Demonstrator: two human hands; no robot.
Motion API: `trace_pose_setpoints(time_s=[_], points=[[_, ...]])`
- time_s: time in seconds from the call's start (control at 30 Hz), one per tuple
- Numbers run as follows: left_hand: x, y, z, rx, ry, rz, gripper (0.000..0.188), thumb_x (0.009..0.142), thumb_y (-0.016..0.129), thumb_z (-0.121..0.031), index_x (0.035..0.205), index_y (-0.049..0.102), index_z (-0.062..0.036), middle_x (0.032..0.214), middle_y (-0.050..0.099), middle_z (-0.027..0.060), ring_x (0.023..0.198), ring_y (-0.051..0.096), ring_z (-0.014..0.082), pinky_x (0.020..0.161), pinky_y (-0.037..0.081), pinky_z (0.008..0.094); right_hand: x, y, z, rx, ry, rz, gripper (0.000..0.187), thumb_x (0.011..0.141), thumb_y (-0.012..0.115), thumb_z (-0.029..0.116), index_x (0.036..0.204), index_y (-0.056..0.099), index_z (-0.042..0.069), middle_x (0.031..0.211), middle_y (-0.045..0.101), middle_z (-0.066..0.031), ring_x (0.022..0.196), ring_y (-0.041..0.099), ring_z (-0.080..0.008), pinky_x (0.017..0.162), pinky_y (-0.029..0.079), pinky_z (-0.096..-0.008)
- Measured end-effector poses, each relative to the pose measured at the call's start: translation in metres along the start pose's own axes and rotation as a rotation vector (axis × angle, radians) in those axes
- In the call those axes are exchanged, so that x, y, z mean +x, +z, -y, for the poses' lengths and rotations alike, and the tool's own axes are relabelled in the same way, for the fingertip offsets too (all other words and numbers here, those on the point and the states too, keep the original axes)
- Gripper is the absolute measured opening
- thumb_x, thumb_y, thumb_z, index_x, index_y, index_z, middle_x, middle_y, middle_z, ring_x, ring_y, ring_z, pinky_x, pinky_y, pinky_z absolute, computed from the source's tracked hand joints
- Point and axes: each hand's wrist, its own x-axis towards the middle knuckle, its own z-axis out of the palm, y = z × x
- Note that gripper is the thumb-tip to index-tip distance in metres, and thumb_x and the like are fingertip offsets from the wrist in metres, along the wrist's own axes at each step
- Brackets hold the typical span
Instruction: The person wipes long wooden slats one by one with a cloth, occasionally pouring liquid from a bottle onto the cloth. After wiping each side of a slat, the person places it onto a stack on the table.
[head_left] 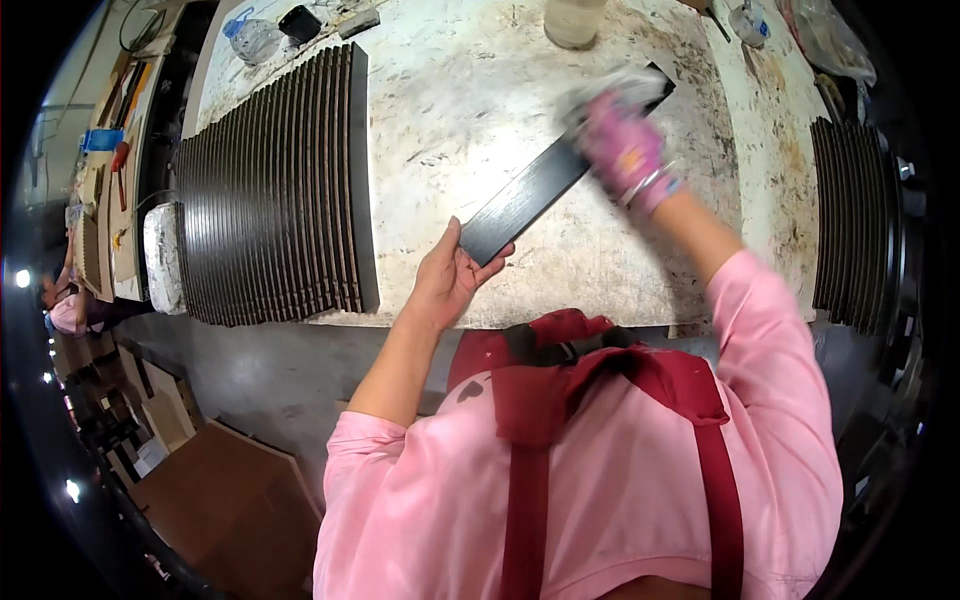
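A flat, dark board (525, 200) lies slantwise over the stained white tabletop, its near end toward me. My bare left hand (453, 275) is closed around that near end, thumb on one edge and fingers beneath the other. On my right hand (622, 145) is a pink glove, blurred by motion. Under it is a crumpled whitish cloth (625, 90), pressed to the board's far part and hiding some of its surface. The right fingers are wrapped over the cloth, though smeared. The board's far tip shows just past the cloth.
Many dark boards stand in a tight row (270, 190) on the table's left. Another stack of dark strips (850, 225) is at the right. A container of cloudy liquid (573, 22) sits at the far edge, and a clear jug (252, 38) at far left. Another person (75, 312) is at left.
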Motion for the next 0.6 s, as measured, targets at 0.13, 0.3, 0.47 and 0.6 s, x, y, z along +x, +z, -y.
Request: trace_pose_setpoints(time_s=[0.13,0.3,0.47,0.6], points=[[0.001,-0.011,0.005,-0.075,-0.019,-0.106,0.048,0.103,0.035,-0.034,0.132,0.04,0.0043,0.126,0.056,0.0219,0.109,0.06,0.0384,0.089,0.055,0.0411,-0.055,0.02,0.135,0.185,-0.453,0.088,0.017,0.079,0.054,0.014,0.089,0.059,0.001,0.073,0.063,-0.0157,0.068,0.065,-0.0317,0.063,0.054,-0.0417],[-0.006,-0.012,0.001,-0.005,-0.05,-0.135,0.046,0.101,0.041,-0.034,0.127,0.047,0.0032,0.123,0.059,0.019,0.105,0.063,0.0361,0.089,0.054,0.042,-0.004,0.021,0.008,0.503,-0.155,-0.039,0.015,0.082,0.059,0.02,0.088,0.06,0.006,0.087,0.064,-0.0146,0.072,0.066,-0.0293,0.063,0.054,-0.0403],[0.0,-0.008,0.003,0.044,-0.042,-0.185,0.046,0.1,0.042,-0.037,0.124,0.049,0.0019,0.117,0.063,0.0174,0.101,0.065,0.0334,0.086,0.055,0.0391,0.028,-0.002,-0.197,-0.001,0.51,-0.241,0.027,0.084,0.062,0.033,0.093,0.058,0.008,0.091,0.065,-0.0202,0.081,0.064,-0.0374,0.069,0.052,-0.0452],[-0.005,-0.006,0.0,-0.008,-0.03,-0.049,0.045,0.098,0.05,-0.035,0.124,0.05,0.0021,0.116,0.064,0.0167,0.101,0.065,0.0312,0.088,0.054,0.0371,0.003,-0.008,-0.198,0.061,0.61,-0.193,0.03,0.083,0.064,0.035,0.096,0.058,0.008,0.095,0.063,-0.0222,0.088,0.062,-0.0393,0.075,0.05,-0.0447]])
